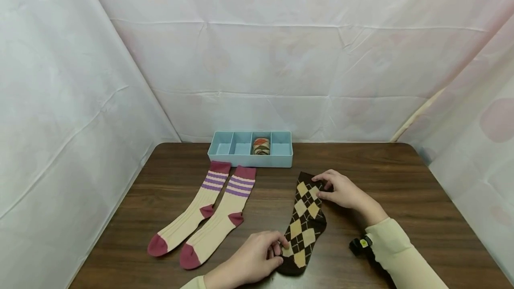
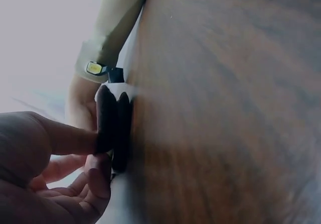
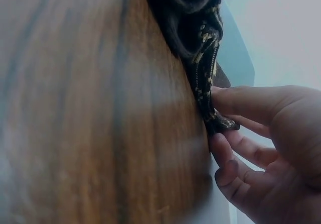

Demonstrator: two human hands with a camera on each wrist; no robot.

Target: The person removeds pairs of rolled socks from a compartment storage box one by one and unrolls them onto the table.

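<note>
Left hand [image 1: 254, 255], half-spread, merely touched patterned sock [image 1: 304, 222] | right hand [image 1: 341, 189] likewise, at cuff [image 1: 306, 177] | uneven tugging could have skewed it

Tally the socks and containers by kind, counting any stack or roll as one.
Cream, purple-striped socks with maroon toes: 2
Flat dark-brown argyle sock stack: 1
Rolled brown-orange patterned sock bundle: 1
Light-blue plastic divided tray: 1
Total: 5
</note>
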